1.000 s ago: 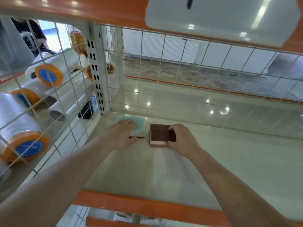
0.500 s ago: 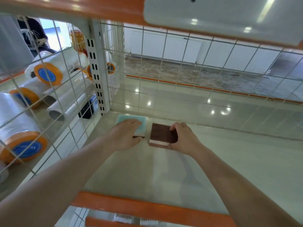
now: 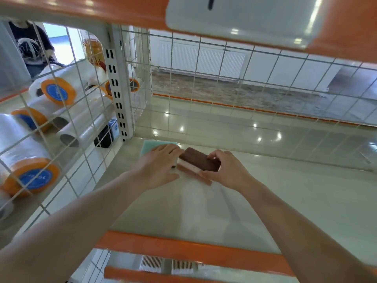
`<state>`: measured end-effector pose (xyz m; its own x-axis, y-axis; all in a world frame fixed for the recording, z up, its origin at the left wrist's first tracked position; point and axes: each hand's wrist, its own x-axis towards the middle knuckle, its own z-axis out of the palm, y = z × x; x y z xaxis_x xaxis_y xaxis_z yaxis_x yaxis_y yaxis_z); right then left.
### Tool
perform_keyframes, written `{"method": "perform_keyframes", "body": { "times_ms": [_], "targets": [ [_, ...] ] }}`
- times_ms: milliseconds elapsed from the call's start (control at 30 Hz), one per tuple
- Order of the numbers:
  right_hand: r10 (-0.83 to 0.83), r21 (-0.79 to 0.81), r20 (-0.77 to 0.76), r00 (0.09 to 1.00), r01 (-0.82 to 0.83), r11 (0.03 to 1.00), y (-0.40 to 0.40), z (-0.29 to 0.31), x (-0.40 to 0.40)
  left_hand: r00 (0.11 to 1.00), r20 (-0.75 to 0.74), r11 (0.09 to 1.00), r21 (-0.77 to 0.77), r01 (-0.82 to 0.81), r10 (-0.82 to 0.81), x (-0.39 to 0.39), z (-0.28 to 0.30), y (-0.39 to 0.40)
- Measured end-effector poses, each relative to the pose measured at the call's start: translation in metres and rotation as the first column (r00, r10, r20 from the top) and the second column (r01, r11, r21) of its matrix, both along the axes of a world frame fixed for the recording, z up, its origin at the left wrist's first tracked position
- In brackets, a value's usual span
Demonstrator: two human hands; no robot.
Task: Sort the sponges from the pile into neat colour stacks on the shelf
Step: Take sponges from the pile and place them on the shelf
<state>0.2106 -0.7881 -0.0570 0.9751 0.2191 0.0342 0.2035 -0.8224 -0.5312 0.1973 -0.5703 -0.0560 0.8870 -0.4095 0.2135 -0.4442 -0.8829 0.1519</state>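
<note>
A teal sponge (image 3: 151, 146) lies flat at the back left corner of the cream shelf (image 3: 285, 197). My left hand (image 3: 157, 166) rests on it with straight fingers and covers most of it. Just to the right, my right hand (image 3: 226, 170) grips a sponge with a brown top and pink body (image 3: 199, 161), thumb at its near edge and fingers over its far side. This brown sponge is turned at an angle, and a second pink edge (image 3: 195, 175) shows under it.
A wire grid wall (image 3: 67, 111) closes the left side, with rolls of plastic film (image 3: 30, 174) behind it. A wire grid back panel (image 3: 244, 84) stands behind the sponges. The shelf's orange front lip (image 3: 183, 248) runs below my arms; another shelf sits overhead.
My right hand has turned the brown sponge so its left end points away and its pink side shows. My left hand has stayed on the teal sponge.
</note>
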Motion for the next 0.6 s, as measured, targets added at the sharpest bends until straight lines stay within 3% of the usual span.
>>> {"method": "perform_keyframes", "body": {
  "times_ms": [200,367,500,600],
  "targets": [
    [0.089,0.044,0.026,0.996,-0.091,0.995,0.007,0.014,-0.008,0.985,0.159,0.997,0.033,0.064,-0.069,-0.013,0.008,-0.004],
    [0.126,0.044,0.037,0.991,-0.127,0.991,0.005,0.017,-0.013,0.979,0.193,0.997,-0.028,0.068,-0.062,-0.018,0.014,-0.003],
    [0.125,-0.013,0.114,0.986,-0.124,0.992,0.000,0.020,-0.019,0.989,0.146,0.996,-0.085,0.009,0.004,-0.017,0.019,-0.003],
    [0.173,-0.098,0.245,0.954,-0.153,0.983,0.001,0.024,-0.025,0.995,0.014,0.976,-0.196,-0.093,0.098,-0.016,0.025,-0.002]
  ]
}}
